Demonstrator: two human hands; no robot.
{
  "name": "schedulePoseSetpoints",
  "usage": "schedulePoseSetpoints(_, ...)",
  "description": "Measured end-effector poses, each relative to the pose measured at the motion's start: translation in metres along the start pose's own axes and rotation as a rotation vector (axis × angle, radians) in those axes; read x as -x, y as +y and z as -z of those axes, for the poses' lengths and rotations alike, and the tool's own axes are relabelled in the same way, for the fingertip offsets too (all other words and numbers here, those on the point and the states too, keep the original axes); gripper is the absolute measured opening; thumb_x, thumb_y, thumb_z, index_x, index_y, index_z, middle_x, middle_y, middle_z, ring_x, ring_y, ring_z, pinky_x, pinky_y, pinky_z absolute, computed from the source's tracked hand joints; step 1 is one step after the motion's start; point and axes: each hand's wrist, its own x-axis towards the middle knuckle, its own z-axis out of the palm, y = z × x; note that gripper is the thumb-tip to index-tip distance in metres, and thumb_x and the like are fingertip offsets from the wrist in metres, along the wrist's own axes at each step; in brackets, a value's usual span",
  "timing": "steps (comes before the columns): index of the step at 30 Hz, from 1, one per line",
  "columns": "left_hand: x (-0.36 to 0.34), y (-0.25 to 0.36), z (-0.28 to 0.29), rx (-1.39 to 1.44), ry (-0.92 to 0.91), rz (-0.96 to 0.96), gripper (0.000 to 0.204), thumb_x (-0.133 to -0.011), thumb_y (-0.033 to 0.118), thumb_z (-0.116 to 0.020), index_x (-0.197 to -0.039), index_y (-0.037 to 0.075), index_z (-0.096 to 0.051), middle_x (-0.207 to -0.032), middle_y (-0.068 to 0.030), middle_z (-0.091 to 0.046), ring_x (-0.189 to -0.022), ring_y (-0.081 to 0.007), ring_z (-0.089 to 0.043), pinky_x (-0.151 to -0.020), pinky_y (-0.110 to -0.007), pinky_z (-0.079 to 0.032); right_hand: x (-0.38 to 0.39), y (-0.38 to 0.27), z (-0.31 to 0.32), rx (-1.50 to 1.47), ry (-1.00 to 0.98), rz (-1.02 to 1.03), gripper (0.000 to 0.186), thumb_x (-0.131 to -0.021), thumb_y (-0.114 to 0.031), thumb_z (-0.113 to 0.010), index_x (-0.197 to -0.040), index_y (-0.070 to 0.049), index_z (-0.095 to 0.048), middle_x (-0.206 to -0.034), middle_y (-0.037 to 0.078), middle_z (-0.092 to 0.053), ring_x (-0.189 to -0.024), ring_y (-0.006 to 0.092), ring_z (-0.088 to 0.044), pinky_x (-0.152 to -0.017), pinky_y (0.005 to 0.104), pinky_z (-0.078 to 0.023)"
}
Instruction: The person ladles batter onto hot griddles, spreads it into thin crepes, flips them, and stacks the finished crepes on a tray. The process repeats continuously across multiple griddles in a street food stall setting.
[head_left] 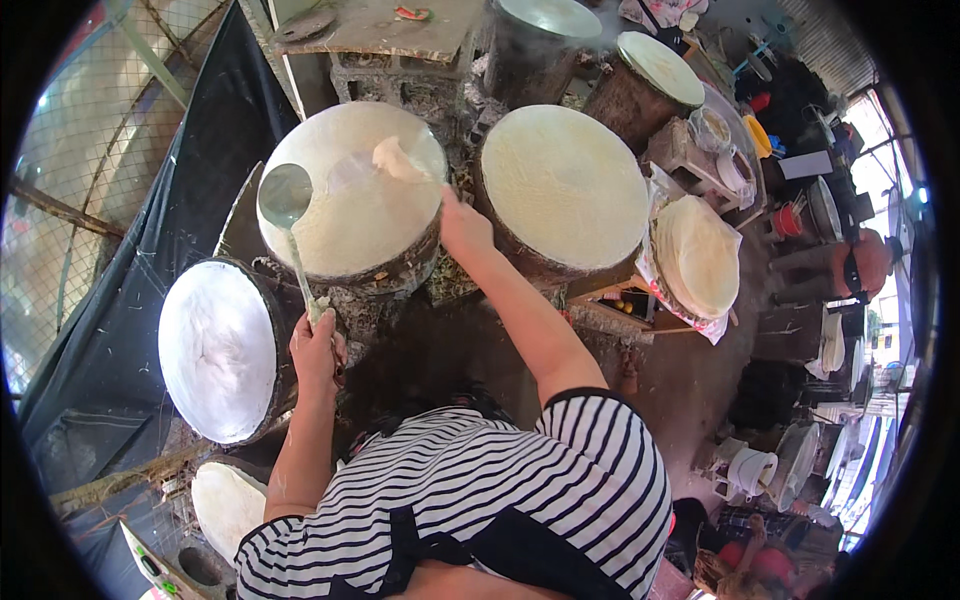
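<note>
My left hand is wrapped round the long handle of a metal ladle. The ladle's round bowl hangs over the left part of a large round griddle coated with pale batter. At the right rim of that griddle, my right hand is closed, its fingers partly hidden. From it a pale, paddle-like spreader reaches over the batter, blurred, its handle hard to make out. To the right, a second griddle carries a thin cream-coloured sheet.
A white-topped drum stands at left, another pale round top below it. A stack of thin round sheets lies at right. Behind are more round-topped drums and a board on blocks. Another person stands far right.
</note>
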Motion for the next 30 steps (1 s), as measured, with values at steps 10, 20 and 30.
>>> schedulePoseSetpoints(10, 0.005, -0.004, -0.004, 0.057, -0.056, 0.028, 0.015, -0.089, 0.017, -0.057, -0.083, 0.007, -0.049, -0.063, 0.0014, -0.043, -0.040, -0.0083, -0.043, -0.033, -0.023, -0.034, 0.037, -0.050, -0.036, -0.067, -0.116, -0.086, 0.048, -0.084, -0.010, -0.047, -0.130, -0.004, -0.039, -0.077, 0.020, -0.060, -0.070, 0.0381, -0.061, -0.062, 0.0482, -0.049)
schedulePoseSetpoints(20, 0.010, -0.007, 0.000, 0.148, 0.028, 0.022, 0.012, -0.088, 0.015, -0.057, -0.087, 0.005, -0.050, -0.060, 0.0009, -0.042, -0.038, -0.0094, -0.043, -0.033, -0.025, -0.036, 0.015, -0.029, -0.012, 0.098, -0.144, 0.239, 0.051, -0.079, -0.008, -0.050, -0.129, -0.008, -0.041, -0.079, 0.017, -0.061, -0.070, 0.0351, -0.063, -0.060, 0.0451, -0.050)
schedulePoseSetpoints(30, 0.005, -0.011, 0.007, -0.001, 0.068, -0.033, 0.014, -0.088, 0.019, -0.055, -0.085, 0.006, -0.049, -0.063, -0.0001, -0.044, -0.039, -0.0091, -0.043, -0.034, -0.024, -0.035, -0.017, -0.030, -0.011, 0.064, -0.225, 0.453, 0.054, -0.078, -0.008, -0.051, -0.132, -0.009, -0.042, -0.077, 0.016, -0.061, -0.071, 0.0339, -0.062, -0.062, 0.0453, -0.049)
